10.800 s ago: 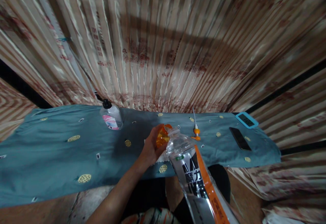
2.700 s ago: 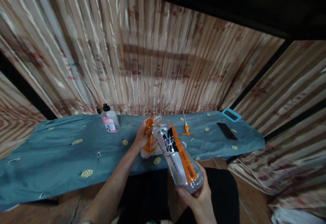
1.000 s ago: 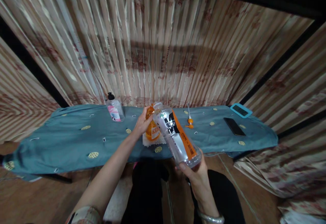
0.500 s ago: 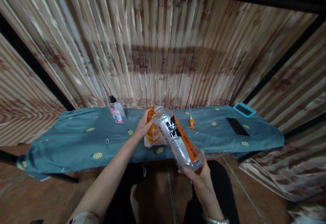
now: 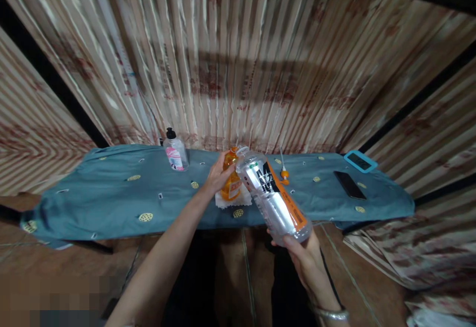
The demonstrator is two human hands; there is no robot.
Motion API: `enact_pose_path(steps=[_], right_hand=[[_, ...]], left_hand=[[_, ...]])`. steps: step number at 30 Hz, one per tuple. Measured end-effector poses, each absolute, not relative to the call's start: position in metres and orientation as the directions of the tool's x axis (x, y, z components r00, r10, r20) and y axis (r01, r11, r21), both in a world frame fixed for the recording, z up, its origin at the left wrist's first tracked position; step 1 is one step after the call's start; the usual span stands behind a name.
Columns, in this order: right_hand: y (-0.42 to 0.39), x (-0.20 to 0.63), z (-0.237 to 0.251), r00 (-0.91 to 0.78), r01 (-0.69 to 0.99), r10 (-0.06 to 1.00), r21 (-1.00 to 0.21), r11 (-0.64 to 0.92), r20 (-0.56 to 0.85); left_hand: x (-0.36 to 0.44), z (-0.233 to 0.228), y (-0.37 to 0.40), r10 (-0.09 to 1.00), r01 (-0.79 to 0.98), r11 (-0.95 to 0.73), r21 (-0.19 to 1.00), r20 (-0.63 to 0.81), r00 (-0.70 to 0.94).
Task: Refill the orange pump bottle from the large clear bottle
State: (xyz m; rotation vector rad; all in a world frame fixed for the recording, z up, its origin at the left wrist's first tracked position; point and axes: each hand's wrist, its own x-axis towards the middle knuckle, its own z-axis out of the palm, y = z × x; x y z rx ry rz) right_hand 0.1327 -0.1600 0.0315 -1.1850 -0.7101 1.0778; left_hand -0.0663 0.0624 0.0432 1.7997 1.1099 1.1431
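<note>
Pleated curtains [image 5: 230, 99] hang behind a teal-covered bench [image 5: 111, 200] in my head view. I see the left hand [image 5: 217, 173] wrapped around an orange bottle [image 5: 231, 189], upright on a white cloth [image 5: 244, 200]. The right hand [image 5: 305, 257] grips a clear bottle [image 5: 275, 198] by its base, tilted, its mouth beside the orange bottle's neck; I cannot tell whether they touch.

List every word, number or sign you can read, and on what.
"M": clear bottle, large black letter.
"魔力", probably: just below that M.
Too small or blurred to read: the bottle's orange strip, the labels on the orange bottle and black-capped bottle, the blue-framed display, the curtain print, the tablecloth tags.
</note>
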Motion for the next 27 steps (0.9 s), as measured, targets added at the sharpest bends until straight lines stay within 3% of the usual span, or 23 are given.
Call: enact_pose_path(steps=[27], right_hand=[[-0.165,0.127,0.041,0.346,-0.368,0.929,-0.93,0.002,-0.135]], left_hand=[[-0.067,0.042,0.059,0.912,0.256,-0.389,0.885,0.332,0.241]])
